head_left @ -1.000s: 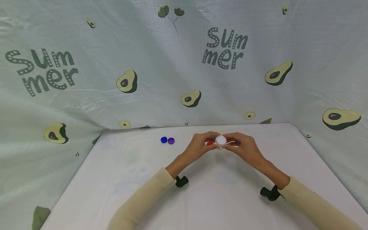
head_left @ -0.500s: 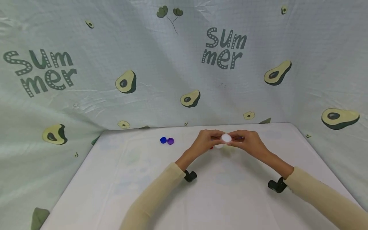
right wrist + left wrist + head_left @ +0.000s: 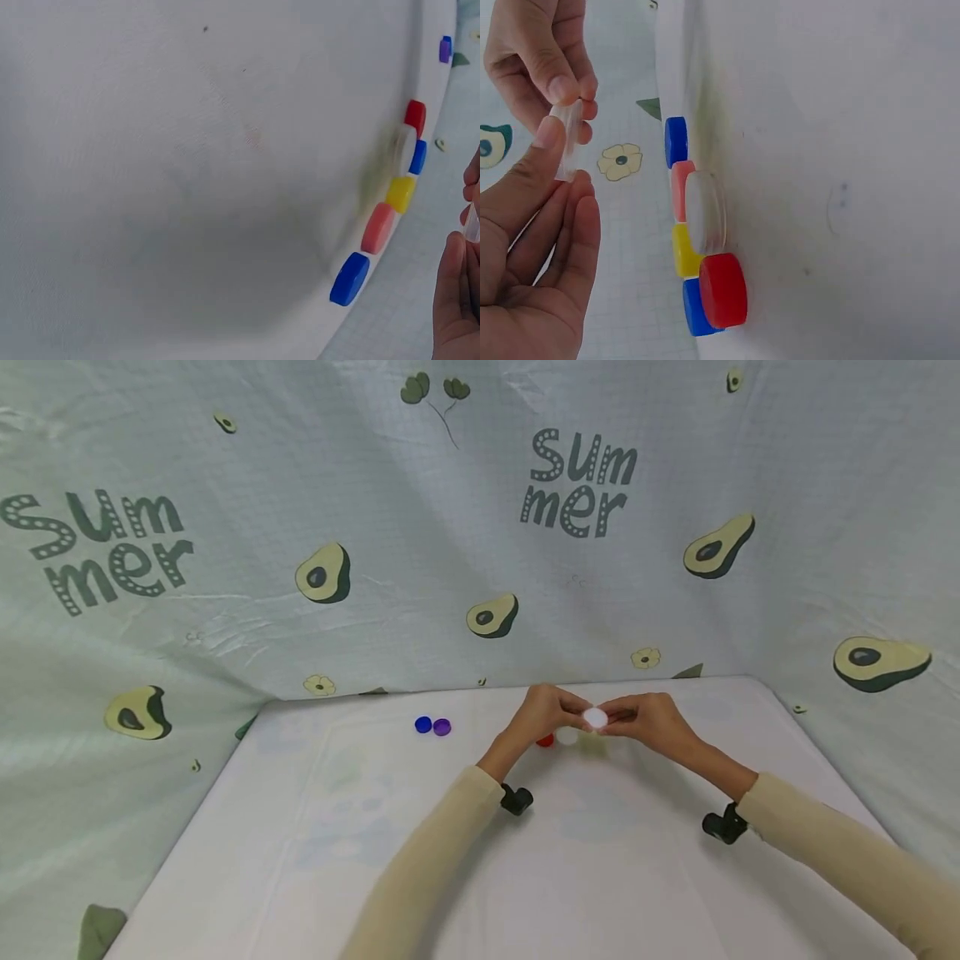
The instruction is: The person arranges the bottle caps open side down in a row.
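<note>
Both hands hold one clear whitish bottle cap (image 3: 596, 718) between them, raised over the far part of the table. My left hand (image 3: 551, 710) pinches its left edge with thumb and fingers; my right hand (image 3: 648, 720) pinches the opposite edge. Seen from the left wrist, the held cap (image 3: 568, 139) is edge-on. Below the hands stands a group of caps: red (image 3: 724, 290), clear (image 3: 706, 212), yellow (image 3: 686, 250), pink (image 3: 680, 189), and two blue, one of them a blue cap (image 3: 350, 279) at the row's end. The right wrist view cuts the hands off at its edge.
A blue cap (image 3: 423, 725) and a purple cap (image 3: 442, 727) lie side by side farther left on the white table (image 3: 450, 860). A pale cloth (image 3: 420, 527) printed with avocados and lettering hangs behind the table's far edge.
Both hands have moved a little right and away with the clear cap between them. The red and clear caps on the table now show more fully beneath the left hand.
</note>
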Demonstrator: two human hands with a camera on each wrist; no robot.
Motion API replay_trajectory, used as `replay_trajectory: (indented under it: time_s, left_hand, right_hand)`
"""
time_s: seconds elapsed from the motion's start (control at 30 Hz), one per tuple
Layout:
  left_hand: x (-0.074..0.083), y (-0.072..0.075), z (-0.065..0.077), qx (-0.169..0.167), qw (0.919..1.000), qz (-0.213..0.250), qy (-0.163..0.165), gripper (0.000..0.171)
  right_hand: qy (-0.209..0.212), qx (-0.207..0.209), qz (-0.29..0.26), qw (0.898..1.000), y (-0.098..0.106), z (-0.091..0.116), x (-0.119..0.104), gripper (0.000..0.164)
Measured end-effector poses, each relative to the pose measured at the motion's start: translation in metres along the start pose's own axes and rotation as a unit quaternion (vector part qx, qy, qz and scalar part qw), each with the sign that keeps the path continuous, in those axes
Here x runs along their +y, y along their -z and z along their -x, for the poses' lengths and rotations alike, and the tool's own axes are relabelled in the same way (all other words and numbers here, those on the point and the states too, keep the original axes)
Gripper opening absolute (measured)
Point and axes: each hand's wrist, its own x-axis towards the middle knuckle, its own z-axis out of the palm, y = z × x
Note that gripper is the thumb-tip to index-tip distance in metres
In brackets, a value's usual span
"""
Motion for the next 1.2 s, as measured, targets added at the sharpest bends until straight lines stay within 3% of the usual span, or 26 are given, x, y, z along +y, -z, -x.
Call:
replay_trajectory:
  time_s: [0.2, 0.5, 0.83, 1.2]
  left_hand:
    - [-0.006, -0.007, -0.01, -0.005, 0.9999, -0.01, 0.009, 0.03]
    - [-0.012, -0.012, -0.011, 0.001, 1.0, -0.005, 0.002, 0.031]
    - [-0.018, -0.013, -0.011, 0.01, 0.9988, -0.003, 0.047, 0.027]
    - [-0.02, -0.023, -0.01, 0.013, 0.9995, -0.008, 0.026, 0.02]
  right_hand:
    - [-0.028, -0.015, 0.001, 1.0, -0.002, -0.002, 0.008, 0.031]
    - [-0.047, -0.022, 0.024, 0.998, -0.01, -0.006, 0.011, 0.031]
    - [-0.064, -0.031, 0.016, 0.997, -0.016, -0.012, 0.016, 0.034]
    - [-0.102, -0.028, 0.024, 0.994, -0.026, -0.008, 0.021, 0.034]
